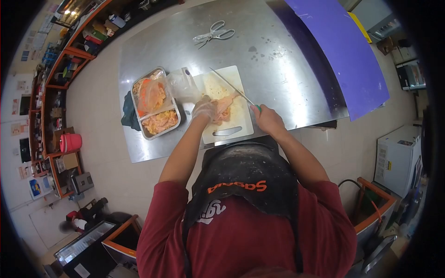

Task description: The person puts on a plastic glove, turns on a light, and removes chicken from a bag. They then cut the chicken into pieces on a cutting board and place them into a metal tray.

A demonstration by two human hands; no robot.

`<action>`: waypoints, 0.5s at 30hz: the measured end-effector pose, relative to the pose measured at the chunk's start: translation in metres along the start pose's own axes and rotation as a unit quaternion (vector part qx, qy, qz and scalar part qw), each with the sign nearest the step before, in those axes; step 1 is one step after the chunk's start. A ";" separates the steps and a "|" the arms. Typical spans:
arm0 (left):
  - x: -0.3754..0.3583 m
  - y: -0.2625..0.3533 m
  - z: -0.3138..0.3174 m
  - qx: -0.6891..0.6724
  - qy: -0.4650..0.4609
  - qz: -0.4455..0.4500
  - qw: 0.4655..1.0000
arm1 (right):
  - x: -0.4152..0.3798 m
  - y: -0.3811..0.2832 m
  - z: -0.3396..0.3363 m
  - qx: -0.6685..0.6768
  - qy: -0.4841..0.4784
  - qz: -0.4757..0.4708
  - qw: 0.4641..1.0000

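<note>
A white cutting board (pixel 244 121) with a slot handle lies near the table edge in front of me. On it rests a flat piece of raw meat, seemingly chicken (pixel 224 108). My left hand (pixel 205 109), in a clear plastic glove, presses on the meat's left side with its fingers curled over it. My right hand (pixel 269 120), without a glove, grips the green handle of a knife (pixel 235 88). The long blade slants up and left across the board, passing by the meat's upper right edge. Left of the board, a metal tray (pixel 176 121) holds more raw meat pieces.
A clear plastic bag (pixel 183 85) lies between tray and board. Scissors (pixel 215 34) lie farther up the steel table (pixel 167 46). A dark green cloth (pixel 130 112) sits by the tray. A purple panel (pixel 345 51) stands at right. Shelves line the left; another person sits lower left.
</note>
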State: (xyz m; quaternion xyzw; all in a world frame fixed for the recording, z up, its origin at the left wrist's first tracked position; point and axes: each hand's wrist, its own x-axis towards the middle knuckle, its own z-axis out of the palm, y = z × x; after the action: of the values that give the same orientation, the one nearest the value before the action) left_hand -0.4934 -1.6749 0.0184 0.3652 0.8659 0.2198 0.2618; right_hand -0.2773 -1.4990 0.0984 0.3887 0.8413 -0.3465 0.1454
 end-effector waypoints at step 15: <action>-0.057 0.066 0.022 0.194 0.113 0.078 0.971 | 0.005 -0.045 0.040 0.057 -0.023 -0.072 0.996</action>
State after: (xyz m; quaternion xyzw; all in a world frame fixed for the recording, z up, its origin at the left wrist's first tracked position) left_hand -0.4115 -1.6717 0.0559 0.4484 0.8848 0.1067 0.0685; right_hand -0.3158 -1.5444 0.0879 0.3267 0.8422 -0.4125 0.1172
